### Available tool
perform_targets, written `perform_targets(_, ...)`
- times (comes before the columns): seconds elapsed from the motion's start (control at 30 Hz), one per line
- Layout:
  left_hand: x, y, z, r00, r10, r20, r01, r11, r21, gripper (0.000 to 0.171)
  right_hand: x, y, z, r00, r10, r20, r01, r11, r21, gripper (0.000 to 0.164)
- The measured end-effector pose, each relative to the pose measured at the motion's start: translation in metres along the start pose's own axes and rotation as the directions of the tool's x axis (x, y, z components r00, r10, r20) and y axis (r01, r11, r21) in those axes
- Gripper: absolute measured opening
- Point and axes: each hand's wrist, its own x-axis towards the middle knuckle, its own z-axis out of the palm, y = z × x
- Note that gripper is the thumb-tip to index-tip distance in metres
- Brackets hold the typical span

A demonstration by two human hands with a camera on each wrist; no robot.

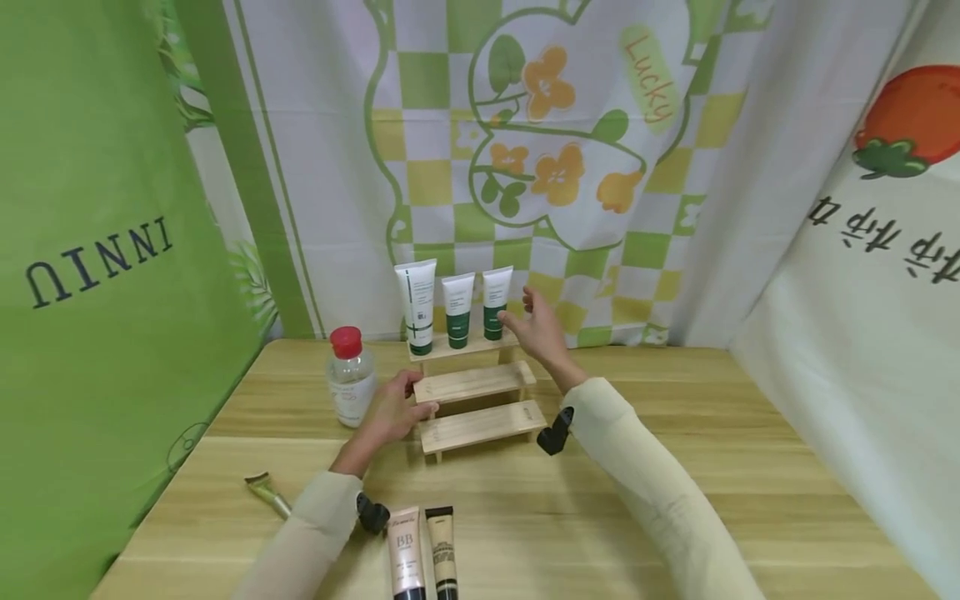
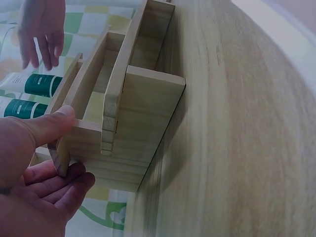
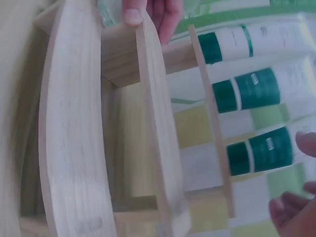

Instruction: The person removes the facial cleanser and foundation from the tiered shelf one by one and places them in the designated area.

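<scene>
A three-step wooden display stand (image 1: 480, 425) stands on the table. My left hand (image 1: 390, 410) grips the left end of its middle step, thumb above and fingers below in the left wrist view. On the top step three white-and-green tubes stand upright on their caps: a tall, mostly white tube (image 1: 417, 302) at left, a smaller tube (image 1: 458, 310) in the middle and a matching tube (image 1: 495, 302) at right. Beside that right tube is my right hand (image 1: 542, 335), thumb and fingers apart. In the right wrist view a gap shows between this hand and the tube.
Left of the stand is a clear bottle (image 1: 351, 392) with a red cap. A brush (image 1: 267, 493) lies by my left sleeve. A pink BB cream tube (image 1: 406, 550) and a beige tube (image 1: 443, 546) lie at the near edge. Printed cloth (image 1: 322, 167) hangs behind the table (image 1: 675, 433).
</scene>
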Motion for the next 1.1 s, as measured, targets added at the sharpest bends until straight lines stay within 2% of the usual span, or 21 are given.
perform_targets(0.2,0.002,0.002,0.002,1.0,-0.027,0.016,0.027,1.0,-0.006,0.057,0.011,0.006,0.011,0.999,-0.026,-0.033,0.029,0.995,0.09,0.051)
perform_targets(0.37,0.004,0.002,0.003,1.0,-0.021,0.014,0.021,1.0,0.003,0.057,0.012,0.011,0.016,0.998,-0.023,-0.051,0.03,0.991,0.132,0.046)
perform_targets(0.53,0.002,0.003,0.002,1.0,-0.015,0.013,0.014,1.0,0.015,0.057,0.013,0.015,0.019,0.999,0.022,-0.044,-0.016,0.992,0.126,0.044)
perform_targets(0.77,0.001,0.004,0.002,1.0,-0.024,0.006,0.024,1.0,0.017,0.057,0.016,0.015,0.022,0.999,0.013,-0.039,-0.009,0.994,0.106,0.041)
perform_targets(0.93,0.001,0.003,0.002,1.0,-0.02,0.012,0.02,1.0,0.019,0.057,0.012,0.016,0.018,0.995,0.061,-0.08,-0.043,0.977,0.208,0.045)
perform_targets(1.1,0.001,0.002,0.0,0.999,-0.037,0.018,0.036,0.999,0.011,0.057,-0.002,0.006,0.001,0.991,0.043,-0.13,0.002,0.945,0.327,0.044)
